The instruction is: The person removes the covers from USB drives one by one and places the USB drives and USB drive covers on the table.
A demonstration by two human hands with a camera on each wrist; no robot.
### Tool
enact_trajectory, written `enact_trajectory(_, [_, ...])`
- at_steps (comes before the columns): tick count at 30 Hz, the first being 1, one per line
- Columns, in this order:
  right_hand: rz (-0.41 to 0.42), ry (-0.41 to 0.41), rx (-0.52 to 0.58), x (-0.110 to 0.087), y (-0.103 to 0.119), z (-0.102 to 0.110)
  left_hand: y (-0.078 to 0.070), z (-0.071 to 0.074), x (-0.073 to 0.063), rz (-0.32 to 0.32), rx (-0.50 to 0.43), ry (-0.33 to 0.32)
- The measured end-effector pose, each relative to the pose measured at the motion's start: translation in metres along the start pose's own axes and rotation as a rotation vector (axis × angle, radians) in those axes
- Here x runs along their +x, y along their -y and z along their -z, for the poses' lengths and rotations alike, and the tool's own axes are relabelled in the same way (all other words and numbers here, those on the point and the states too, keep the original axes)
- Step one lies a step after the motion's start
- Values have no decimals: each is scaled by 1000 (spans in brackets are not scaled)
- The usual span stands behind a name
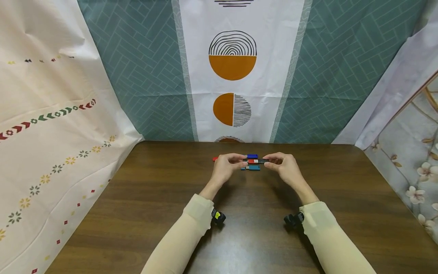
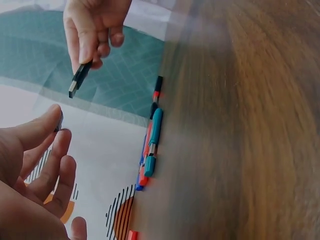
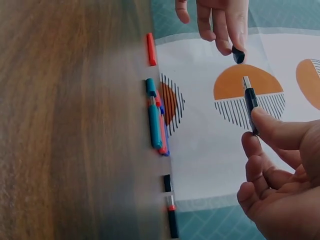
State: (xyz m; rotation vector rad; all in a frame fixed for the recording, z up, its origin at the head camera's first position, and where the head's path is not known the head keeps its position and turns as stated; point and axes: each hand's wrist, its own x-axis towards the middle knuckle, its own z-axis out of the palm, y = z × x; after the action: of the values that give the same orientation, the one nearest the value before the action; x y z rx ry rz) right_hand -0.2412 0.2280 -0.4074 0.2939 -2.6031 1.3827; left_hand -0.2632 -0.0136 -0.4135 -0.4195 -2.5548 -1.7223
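My left hand (image 1: 224, 167) pinches a small black cap (image 3: 238, 55) between thumb and fingertip. Opposite it, my right hand (image 1: 285, 169) grips a black USB stick (image 3: 251, 104) by its body, with the bare metal plug pointing at the cap. A gap separates plug and cap, and both are held up off the table. Beneath the hands lie a teal USB stick (image 1: 253, 168), a red one (image 1: 252, 161) and a blue one (image 1: 252, 156), side by side. The teal stick's metal plug shows between its body and its teal cap (image 3: 150, 87).
A black-and-red piece (image 3: 172, 217) and a short black piece (image 3: 167, 183) lie along the same line. At the other end is a red piece (image 3: 151, 49). The brown wooden table (image 1: 164, 213) ends at a patterned cloth backdrop (image 1: 232, 114).
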Motion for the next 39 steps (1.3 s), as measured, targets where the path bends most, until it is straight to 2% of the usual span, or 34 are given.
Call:
enact_trajectory(11, [-18, -6, 11, 4, -6, 8, -5, -15, 6, -1, -6, -29])
enact_trajectory(17, [-38, -6, 25, 9, -18, 21, -6, -30, 18, 22, -20, -18])
enact_trajectory(23, [-82, -3, 116, 11, -34, 31, -5, -45, 30, 63, -1, -43])
enact_trajectory(30, [-161, 10, 139, 17, -55, 38, -5, -67, 43, 98, 10, -65])
enact_trajectory(34, [-200, 22, 166, 22, -64, 41, -7, -77, 50, 77, 79, -68])
enact_trajectory(39, [-222, 29, 185, 27, -70, 42, -11, -86, 56, 58, 214, -77])
